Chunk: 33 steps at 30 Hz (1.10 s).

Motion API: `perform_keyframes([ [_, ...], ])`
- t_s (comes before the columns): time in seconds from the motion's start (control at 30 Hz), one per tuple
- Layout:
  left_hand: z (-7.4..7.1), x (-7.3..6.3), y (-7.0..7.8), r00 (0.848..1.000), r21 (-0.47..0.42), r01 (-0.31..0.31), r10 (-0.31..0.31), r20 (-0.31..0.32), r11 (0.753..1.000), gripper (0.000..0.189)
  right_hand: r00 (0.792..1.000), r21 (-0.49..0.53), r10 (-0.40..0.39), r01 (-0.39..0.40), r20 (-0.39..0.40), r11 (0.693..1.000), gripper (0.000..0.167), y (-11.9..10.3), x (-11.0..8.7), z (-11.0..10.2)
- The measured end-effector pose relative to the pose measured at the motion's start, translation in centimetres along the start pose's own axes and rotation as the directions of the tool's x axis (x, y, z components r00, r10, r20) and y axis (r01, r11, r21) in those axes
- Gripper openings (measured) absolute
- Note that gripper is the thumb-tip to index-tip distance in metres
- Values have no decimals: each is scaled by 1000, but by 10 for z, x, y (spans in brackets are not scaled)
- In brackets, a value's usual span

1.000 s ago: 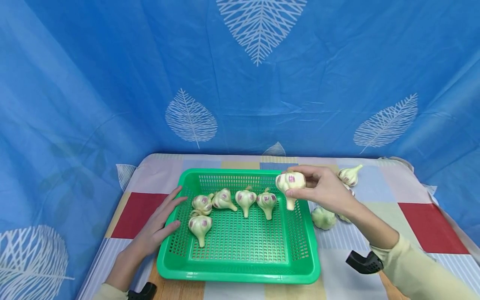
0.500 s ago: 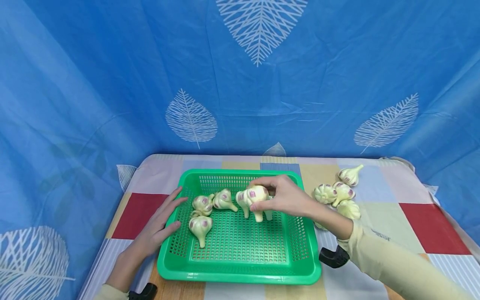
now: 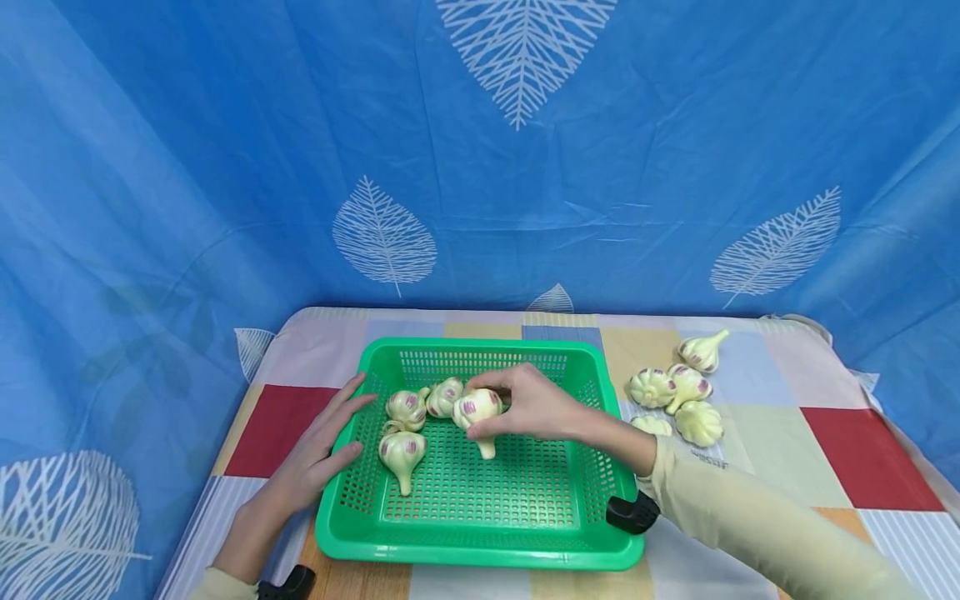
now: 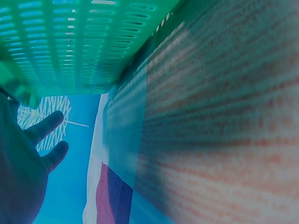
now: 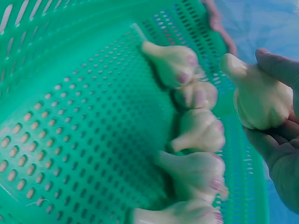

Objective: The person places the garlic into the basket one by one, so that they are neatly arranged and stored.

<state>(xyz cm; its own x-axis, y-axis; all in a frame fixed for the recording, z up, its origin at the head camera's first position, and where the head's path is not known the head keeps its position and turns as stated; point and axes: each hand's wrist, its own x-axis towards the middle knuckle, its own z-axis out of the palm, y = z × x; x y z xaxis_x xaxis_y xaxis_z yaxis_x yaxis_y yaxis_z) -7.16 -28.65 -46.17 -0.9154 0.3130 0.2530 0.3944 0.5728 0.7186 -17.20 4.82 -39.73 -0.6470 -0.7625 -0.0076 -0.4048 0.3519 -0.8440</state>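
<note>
In the head view, my right hand [image 3: 531,407] pinches a garlic bulb [image 3: 478,408] between thumb and fingers, stem downward, over the green plastic basket [image 3: 480,557]. The right wrist view shows this held bulb [image 5: 261,95] raised above a row of bulbs lying in the basket. At the row's left end rests a garlic bulb [image 3: 402,454], with another bulb [image 3: 407,409] just behind it. Two of the row's bulbs are hidden behind my right hand in the head view. My left hand [image 3: 315,454] touches the basket's left side with fingers spread and straight.
Several garlic bulbs [image 3: 688,385] lie in a cluster on the checked tablecloth [image 3: 780,450], right of the basket. A blue curtain [image 3: 637,167] with white leaf prints hangs behind and beside the table. Bare wood [image 3: 356,579] shows at the front edge.
My right hand has carried the garlic bulb leftward from the basket's right rim, over the bulbs inside it. The cluster on the right has come into full view. My left hand stays put.
</note>
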Motion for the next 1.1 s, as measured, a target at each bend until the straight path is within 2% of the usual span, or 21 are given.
perform_keyframes([
  [0.3, 0, 1, 1, 1000, -18, -3, 3, 6, 1000, 61, 995, -105, -62, 70, 82, 992, 55, 11, 15, 25],
  [0.47, 1, 2, 0, 1000, -9, -9, 9, 6, 1000, 62, 993, -144, -30, 46, 113, 989, 58, 14, 19, 35],
  [0.77, -1, 2, 1, 1000, -2, -7, 7, 2, 1000, 63, 995, -250, -19, 42, 94, 967, 62, 21, 29, 49],
  [1.1, -4, 2, 4, 1000, -15, 3, -3, 6, 1000, 62, 993, -291, -85, 104, 79, 951, 58, 20, 29, 62],
])
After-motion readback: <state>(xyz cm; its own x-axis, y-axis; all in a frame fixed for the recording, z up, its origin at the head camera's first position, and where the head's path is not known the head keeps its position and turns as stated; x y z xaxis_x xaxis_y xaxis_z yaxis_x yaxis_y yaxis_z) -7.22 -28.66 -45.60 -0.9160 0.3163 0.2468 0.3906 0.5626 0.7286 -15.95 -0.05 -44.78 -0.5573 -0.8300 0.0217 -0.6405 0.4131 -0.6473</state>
